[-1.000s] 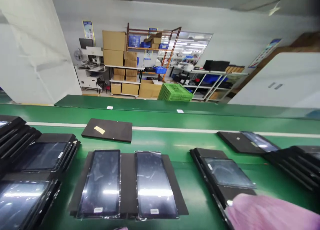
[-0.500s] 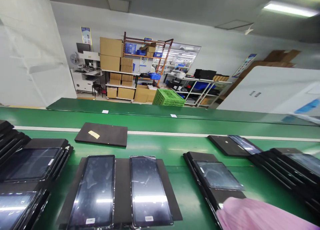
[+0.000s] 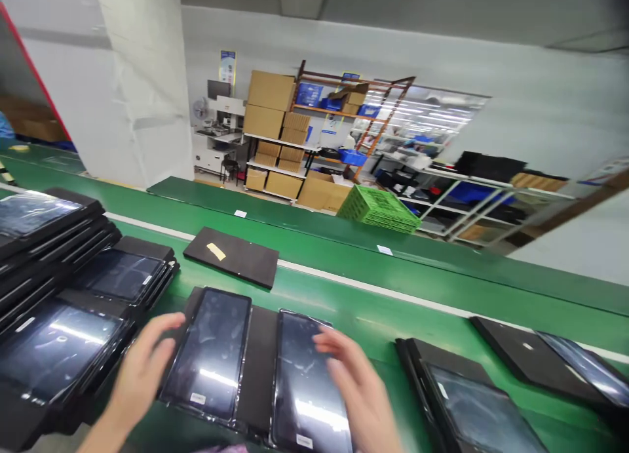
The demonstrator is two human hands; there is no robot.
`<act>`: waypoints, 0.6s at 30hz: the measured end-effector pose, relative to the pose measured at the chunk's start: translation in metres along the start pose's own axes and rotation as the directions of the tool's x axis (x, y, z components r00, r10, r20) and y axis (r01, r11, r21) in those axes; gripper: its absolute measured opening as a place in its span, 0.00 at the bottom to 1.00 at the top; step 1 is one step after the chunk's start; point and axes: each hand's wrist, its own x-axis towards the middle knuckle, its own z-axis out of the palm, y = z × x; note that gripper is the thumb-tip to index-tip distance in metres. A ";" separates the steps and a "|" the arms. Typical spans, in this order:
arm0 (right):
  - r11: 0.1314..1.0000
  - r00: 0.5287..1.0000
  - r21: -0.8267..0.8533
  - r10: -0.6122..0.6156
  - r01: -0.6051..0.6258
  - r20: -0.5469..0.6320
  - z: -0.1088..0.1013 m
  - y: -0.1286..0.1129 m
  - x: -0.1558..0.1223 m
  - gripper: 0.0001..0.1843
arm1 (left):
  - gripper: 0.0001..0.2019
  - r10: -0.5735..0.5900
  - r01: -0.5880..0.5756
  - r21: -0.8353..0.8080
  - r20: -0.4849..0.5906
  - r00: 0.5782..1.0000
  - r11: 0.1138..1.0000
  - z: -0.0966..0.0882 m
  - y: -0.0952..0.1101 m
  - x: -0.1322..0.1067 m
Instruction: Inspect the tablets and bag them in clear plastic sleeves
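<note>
Our left hand is open, its fingers released just beside the left screen. Our right hand spreads loosely over the right screen, grasping nothing; we cannot tell if it touches. Both screens lie side by side on a black pad on the green belt. Far off, cardboard boxes stand on shelves beside a green crate.

No legible text; white label on display panel blurred.
</note>
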 end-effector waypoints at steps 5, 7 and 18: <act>0.975 0.964 -0.167 0.180 -0.148 0.198 0.102 0.054 0.017 0.29 | 0.14 0.178 -0.203 0.316 0.107 0.978 0.927 0.055 -0.059 -0.068; 0.967 0.964 -0.238 0.145 -0.090 0.224 0.126 0.068 0.025 0.30 | 0.15 0.261 -0.312 0.405 0.177 0.949 0.860 0.059 -0.073 -0.087; 0.877 0.982 -0.478 0.128 -0.046 0.141 0.186 0.071 0.108 0.21 | 0.24 0.440 -0.580 0.488 0.381 0.814 0.652 0.031 -0.088 -0.085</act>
